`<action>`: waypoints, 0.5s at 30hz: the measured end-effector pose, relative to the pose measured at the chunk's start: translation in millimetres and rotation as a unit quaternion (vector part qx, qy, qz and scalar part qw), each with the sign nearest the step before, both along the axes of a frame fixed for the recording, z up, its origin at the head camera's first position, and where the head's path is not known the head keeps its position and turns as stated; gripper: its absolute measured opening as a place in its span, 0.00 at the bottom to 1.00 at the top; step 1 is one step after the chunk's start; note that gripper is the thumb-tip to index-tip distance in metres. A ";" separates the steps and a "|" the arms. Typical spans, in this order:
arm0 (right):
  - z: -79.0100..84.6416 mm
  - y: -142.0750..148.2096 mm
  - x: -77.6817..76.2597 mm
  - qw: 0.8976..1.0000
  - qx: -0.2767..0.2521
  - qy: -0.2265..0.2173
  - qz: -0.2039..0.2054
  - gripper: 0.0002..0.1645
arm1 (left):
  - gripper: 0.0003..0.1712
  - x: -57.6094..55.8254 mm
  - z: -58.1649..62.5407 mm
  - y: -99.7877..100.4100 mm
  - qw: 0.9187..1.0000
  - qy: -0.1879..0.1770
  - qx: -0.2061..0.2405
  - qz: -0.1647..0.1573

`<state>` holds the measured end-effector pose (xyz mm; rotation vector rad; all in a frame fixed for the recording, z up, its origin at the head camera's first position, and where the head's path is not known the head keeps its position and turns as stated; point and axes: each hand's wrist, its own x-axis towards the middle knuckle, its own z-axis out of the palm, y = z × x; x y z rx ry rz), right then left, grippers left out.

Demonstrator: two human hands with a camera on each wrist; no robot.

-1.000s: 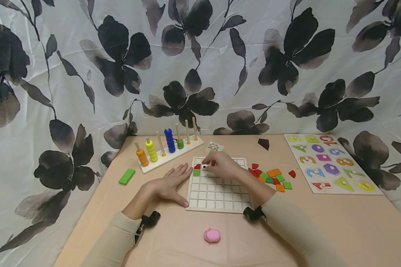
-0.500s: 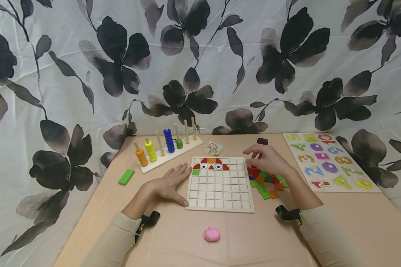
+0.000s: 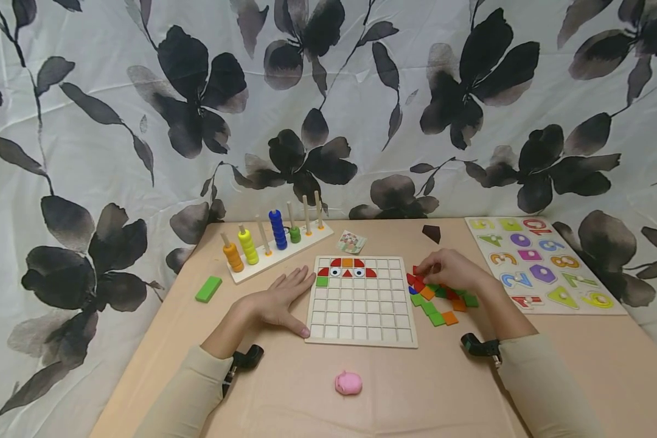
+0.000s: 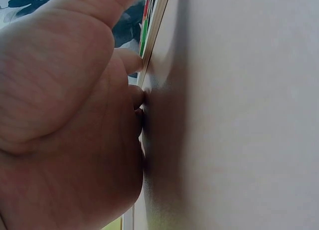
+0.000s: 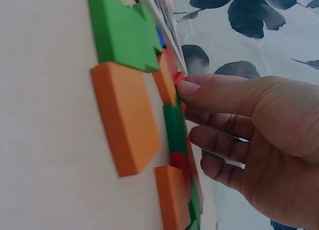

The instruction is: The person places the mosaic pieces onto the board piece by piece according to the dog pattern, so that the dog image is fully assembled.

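Note:
In the head view, a white grid board (image 3: pixel 361 310) lies on the table. Its upper rows hold red, orange, white-and-blue eye and green tiles (image 3: pixel 322 281). My left hand (image 3: pixel 276 304) rests flat at the board's left side, thumb at its lower corner; the left wrist view shows the palm (image 4: pixel 60 140) close up. My right hand (image 3: pixel 453 269) is over the loose tile pile (image 3: pixel 435 310) to the right of the board. In the right wrist view, its thumb and forefinger pinch a small red tile (image 5: pixel 178 78), mostly hidden, beside orange tiles (image 5: pixel 127 120) and green tiles (image 5: pixel 122 33).
A peg stacker (image 3: pixel 276 252) with coloured rings and a green block (image 3: pixel 208 289) stand left. Behind the board lies a picture card (image 3: pixel 351 242). A number puzzle board (image 3: pixel 542 264) is right, a dark piece (image 3: pixel 431 233) behind, a pink toy (image 3: pixel 348 383) in front.
My right hand has moved from the board's upper left to the tile pile on the right, uncovering the row with two eye tiles. My left hand stays at the board's edge.

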<state>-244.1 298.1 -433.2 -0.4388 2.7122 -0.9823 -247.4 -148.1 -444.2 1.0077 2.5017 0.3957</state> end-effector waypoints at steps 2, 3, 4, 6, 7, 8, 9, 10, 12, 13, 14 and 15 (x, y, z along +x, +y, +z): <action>-2.2 -0.4 -0.6 1.000 0.006 -0.006 -0.007 0.13 | 0.74 -0.2 -0.3 0.2 1.000 0.002 0.000 -0.001; -2.3 -0.6 -0.5 1.000 0.005 -0.009 -0.007 0.13 | 0.75 -0.5 -0.4 0.3 1.000 0.002 -0.003 -0.001; -2.5 -0.9 -0.4 1.000 0.003 -0.011 -0.005 0.13 | 0.75 -0.6 -0.5 0.4 1.000 0.002 -0.003 -0.001; -3.0 -1.1 -0.7 1.000 -0.001 -0.011 0.000 0.12 | 0.75 -1.0 -0.7 0.3 1.000 0.003 -0.002 -0.002; -3.4 -1.2 -1.2 1.000 -0.003 -0.010 0.001 0.11 | 0.75 -1.3 -0.9 0.4 1.000 0.003 -0.004 -0.003; -3.5 -1.1 -1.6 1.000 -0.005 -0.009 0.003 0.11 | 0.75 -1.4 -1.0 0.4 1.000 0.003 -0.003 -0.003; -3.7 -0.8 -2.0 1.000 -0.008 -0.008 0.005 0.10 | 0.75 -1.6 -1.2 0.3 1.000 0.004 -0.003 -0.004; -3.8 -0.4 -2.5 1.000 -0.009 -0.007 0.007 0.09 | 0.75 -1.7 -1.3 0.3 1.000 0.005 -0.002 -0.004; -2.6 -0.2 -2.5 1.000 -0.019 -0.005 0.007 0.07 | 0.75 -2.0 -1.3 0.3 1.000 0.005 -0.003 -0.004; -1.7 -0.3 -2.3 1.000 -0.024 -0.004 0.004 0.06 | 0.75 -2.1 -1.3 0.3 1.000 0.006 -0.003 -0.004; -0.4 -0.4 -1.8 1.000 -0.031 -0.003 0.003 0.06 | 0.75 -2.1 -1.3 0.2 1.000 0.005 -0.002 -0.003; 0.8 -0.7 -1.5 0.999 -0.039 0.001 0.002 0.07 | 0.75 -2.1 -1.2 0.1 1.000 0.005 -0.002 -0.002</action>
